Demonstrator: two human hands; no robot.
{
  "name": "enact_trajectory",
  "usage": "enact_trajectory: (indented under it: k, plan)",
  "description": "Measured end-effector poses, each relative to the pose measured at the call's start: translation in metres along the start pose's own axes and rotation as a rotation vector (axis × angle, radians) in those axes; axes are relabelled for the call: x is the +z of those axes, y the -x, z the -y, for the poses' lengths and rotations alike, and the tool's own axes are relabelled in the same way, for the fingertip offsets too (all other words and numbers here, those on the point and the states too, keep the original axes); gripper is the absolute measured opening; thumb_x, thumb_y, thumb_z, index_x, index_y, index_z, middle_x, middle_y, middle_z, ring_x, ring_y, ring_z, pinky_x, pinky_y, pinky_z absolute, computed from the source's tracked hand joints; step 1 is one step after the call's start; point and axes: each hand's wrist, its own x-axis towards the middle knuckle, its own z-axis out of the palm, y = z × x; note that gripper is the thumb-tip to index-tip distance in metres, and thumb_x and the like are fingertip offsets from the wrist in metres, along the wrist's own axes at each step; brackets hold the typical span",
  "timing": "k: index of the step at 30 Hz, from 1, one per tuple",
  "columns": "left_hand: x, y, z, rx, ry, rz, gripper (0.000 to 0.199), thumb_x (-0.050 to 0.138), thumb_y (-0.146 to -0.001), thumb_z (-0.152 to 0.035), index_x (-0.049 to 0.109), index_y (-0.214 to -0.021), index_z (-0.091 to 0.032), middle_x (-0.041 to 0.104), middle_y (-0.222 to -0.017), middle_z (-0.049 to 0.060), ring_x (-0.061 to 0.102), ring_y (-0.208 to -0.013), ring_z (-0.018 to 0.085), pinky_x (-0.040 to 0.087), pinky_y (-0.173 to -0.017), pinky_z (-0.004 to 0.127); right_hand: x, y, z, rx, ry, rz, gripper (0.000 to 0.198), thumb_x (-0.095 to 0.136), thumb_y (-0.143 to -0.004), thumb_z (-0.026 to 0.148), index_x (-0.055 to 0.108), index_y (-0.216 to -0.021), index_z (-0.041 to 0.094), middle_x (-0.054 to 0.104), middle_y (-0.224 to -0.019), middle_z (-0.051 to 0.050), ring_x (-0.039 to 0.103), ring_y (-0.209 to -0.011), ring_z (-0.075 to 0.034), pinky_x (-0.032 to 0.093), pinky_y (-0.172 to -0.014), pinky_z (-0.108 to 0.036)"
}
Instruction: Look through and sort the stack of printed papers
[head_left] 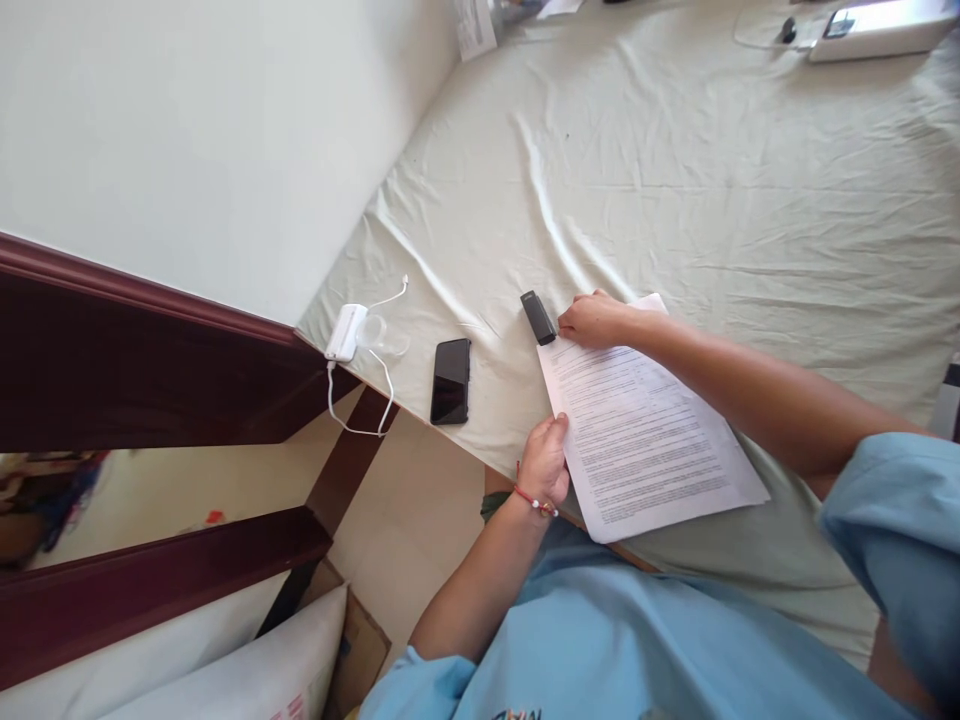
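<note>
A stack of printed sheets (pixel 645 430) lies at a slant on the cloth-covered surface near my body. My left hand (pixel 546 462), with a red beaded band at the wrist, is closed on the left edge of the sheets, thumb on top. At their upper left corner is a black stapler (pixel 538 318), its lower end meeting the paper's corner. Beside it my right hand (pixel 596 320) has its fingers curled at the top edge of the sheets; the fingertips are partly hidden. The right forearm crosses over the upper right of the paper.
A black phone (pixel 451 381) lies left of the paper. Farther left, a white charger box (pixel 346 333) with cables sits at the surface's edge. A white device (pixel 881 30) lies at the far right. Dark red wooden furniture (pixel 150 350) stands at left, beside the wall.
</note>
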Motion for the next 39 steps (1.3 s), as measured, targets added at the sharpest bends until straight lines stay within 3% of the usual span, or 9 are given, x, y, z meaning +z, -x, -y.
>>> enact_trajectory:
  k: [8,12,15,18,21,29,34,36,39]
  plan:
    - [-0.002,0.007,0.015,0.053,-0.013,0.067,0.055,0.094,-0.062,-0.058,0.069,-0.082,-0.014,0.080,-0.091,0.015,0.073,-0.114,0.035,0.057,-0.101,0.045,0.003,0.001,-0.007,0.016,-0.015,-0.097,0.038,0.043,-0.106,0.032,0.078,-0.100,0.019,0.078,-0.100,-0.014,0.060,-0.118,-0.034,0.037,-0.100,-0.049]
    - [-0.002,0.007,0.017,0.076,-0.048,0.043,0.057,0.092,-0.063,-0.062,0.068,-0.080,-0.014,0.079,-0.089,0.014,0.074,-0.111,0.034,0.057,-0.099,0.044,0.009,0.014,0.001,0.026,-0.063,-0.299,0.034,0.047,-0.105,0.029,0.077,-0.119,0.020,0.078,-0.117,-0.013,0.059,-0.125,-0.034,0.040,-0.099,-0.048]
    - [-0.003,0.007,0.017,0.062,-0.064,0.043,0.056,0.092,-0.063,-0.062,0.068,-0.079,-0.014,0.078,-0.086,0.014,0.074,-0.109,0.034,0.057,-0.098,0.044,0.012,0.026,0.007,-0.134,-0.099,-0.451,0.038,0.045,-0.105,0.021,0.073,-0.131,0.020,0.074,-0.136,-0.011,0.056,-0.137,-0.030,0.037,-0.112,-0.049]
    - [-0.003,0.008,0.017,0.049,-0.064,0.042,0.053,0.092,-0.064,-0.059,0.068,-0.079,-0.014,0.078,-0.085,0.014,0.074,-0.109,0.034,0.057,-0.098,0.044,0.016,0.034,0.013,-0.260,-0.065,-0.417,0.048,0.042,-0.100,0.006,0.071,-0.136,0.022,0.068,-0.147,-0.006,0.049,-0.149,-0.026,0.021,-0.127,-0.056]
    - [-0.003,0.008,0.017,0.045,-0.057,0.046,0.051,0.091,-0.065,-0.057,0.069,-0.080,-0.014,0.078,-0.087,0.014,0.074,-0.110,0.034,0.056,-0.099,0.044,0.022,0.037,0.018,-0.255,-0.013,-0.339,0.062,0.040,-0.092,-0.004,0.069,-0.139,0.023,0.065,-0.152,-0.004,0.042,-0.155,-0.025,0.010,-0.130,-0.063]
    - [0.001,0.006,0.019,0.079,-0.048,0.055,0.050,0.089,-0.067,-0.059,0.069,-0.081,-0.015,0.078,-0.089,0.013,0.073,-0.109,0.032,0.056,-0.099,0.042,0.035,0.037,0.025,-0.187,-0.008,-0.342,0.066,0.039,-0.091,-0.004,0.064,-0.146,0.024,0.059,-0.157,-0.006,0.049,-0.152,-0.024,0.009,-0.132,-0.065]
    - [-0.008,0.013,0.025,0.077,-0.102,0.100,0.059,0.088,-0.068,-0.068,0.071,-0.083,-0.014,0.077,-0.084,0.011,0.073,-0.095,0.030,0.055,-0.093,0.041,0.030,0.049,0.022,-0.086,-0.125,-0.477,0.044,0.042,-0.103,0.016,0.068,-0.138,0.024,0.059,-0.158,-0.008,0.048,-0.151,-0.029,0.025,-0.128,-0.064]
    - [-0.018,0.021,0.026,0.095,-0.158,0.128,0.061,0.083,-0.073,-0.073,0.073,-0.086,-0.014,0.076,-0.085,0.011,0.072,-0.089,0.027,0.054,-0.088,0.039,0.027,0.068,0.015,-0.005,-0.184,-0.599,0.040,0.043,-0.104,0.024,0.070,-0.134,0.023,0.057,-0.158,-0.011,0.053,-0.146,-0.031,0.039,-0.122,-0.059]
    - [-0.039,0.036,0.024,0.245,-0.363,0.134,0.060,0.069,-0.087,-0.075,0.077,-0.092,-0.016,0.077,-0.089,0.010,0.067,-0.083,0.024,0.051,-0.080,0.034,0.029,0.110,-0.001,0.204,-0.259,-0.822,0.039,0.046,-0.104,0.035,0.069,-0.133,0.022,0.063,-0.149,-0.016,0.058,-0.139,-0.034,0.048,-0.116,-0.057]
